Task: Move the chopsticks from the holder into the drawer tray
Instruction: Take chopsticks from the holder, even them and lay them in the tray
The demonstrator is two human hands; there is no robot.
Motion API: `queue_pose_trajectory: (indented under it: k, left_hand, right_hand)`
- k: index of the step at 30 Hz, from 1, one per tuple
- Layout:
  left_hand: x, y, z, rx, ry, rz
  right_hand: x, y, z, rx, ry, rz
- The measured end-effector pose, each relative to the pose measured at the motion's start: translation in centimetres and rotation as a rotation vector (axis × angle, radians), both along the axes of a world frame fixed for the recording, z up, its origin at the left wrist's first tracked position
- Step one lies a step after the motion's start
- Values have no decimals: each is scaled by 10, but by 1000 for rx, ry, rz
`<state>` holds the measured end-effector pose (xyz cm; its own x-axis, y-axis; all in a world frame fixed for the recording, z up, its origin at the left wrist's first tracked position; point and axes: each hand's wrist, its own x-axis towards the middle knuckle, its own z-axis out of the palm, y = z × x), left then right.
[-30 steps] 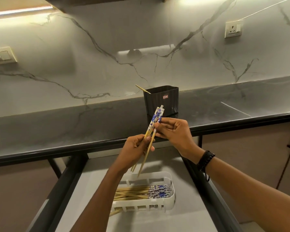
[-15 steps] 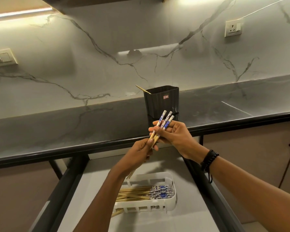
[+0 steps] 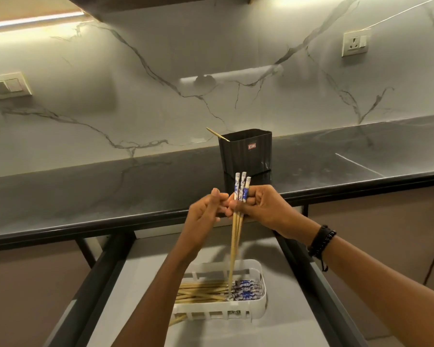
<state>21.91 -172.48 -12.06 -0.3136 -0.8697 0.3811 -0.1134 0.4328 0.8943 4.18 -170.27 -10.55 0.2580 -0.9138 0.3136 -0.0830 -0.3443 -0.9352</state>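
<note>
Three bamboo chopsticks [image 3: 236,236] with blue-and-white tops hang nearly upright, tips down over the white slotted tray [image 3: 259,305]. My right hand [image 3: 263,206] is closed around their patterned tops. My left hand [image 3: 203,214] sits just left of them, fingertips pinched against the bundle near the top. Several more chopsticks [image 3: 211,293] lie flat in the tray, which rests in the open drawer [image 3: 140,291]. The black holder [image 3: 246,151] stands on the countertop behind my hands, with one chopstick tip [image 3: 217,134] sticking out at its left rim.
The dark glossy countertop [image 3: 85,194] runs across the view, with a marble wall behind it. Black drawer rails [image 3: 308,279] flank the drawer. A wall socket [image 3: 355,43] is at upper right and a switch plate [image 3: 5,85] at left.
The chopstick bundle swung from a slant to nearly upright, its tips lowering toward the tray. My left hand slid up from the shafts to the top beside my right hand.
</note>
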Motion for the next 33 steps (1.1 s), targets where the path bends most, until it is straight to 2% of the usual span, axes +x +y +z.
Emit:
queue_pose_trajectory:
  k: [2,6,17,20,23,27,29,33]
  left_hand:
    - [5,0,5,31,73,-25]
    - [5,6,10,56,48,-120]
    - [5,5,7,31,165,-68]
    - [10,2,11,76,326,-44]
    - [30,-7,21,131,597,55]
    - [51,-16,24,230,926,200]
    - [52,-18,21,275,976,230]
    - [52,-20,19,285,943,193]
  right_hand:
    - [1,0,-3,28,134,66]
    - [6,1,-8,24,312,147]
    - [10,-4,-16,44,273,146]
    - [9,-3,-19,97,305,186]
    - [9,-4,-24,108,394,190]
    - [9,-5,-22,112,405,137]
    - [9,-5,-20,71,429,104]
    - [9,-4,-19,62,447,91]
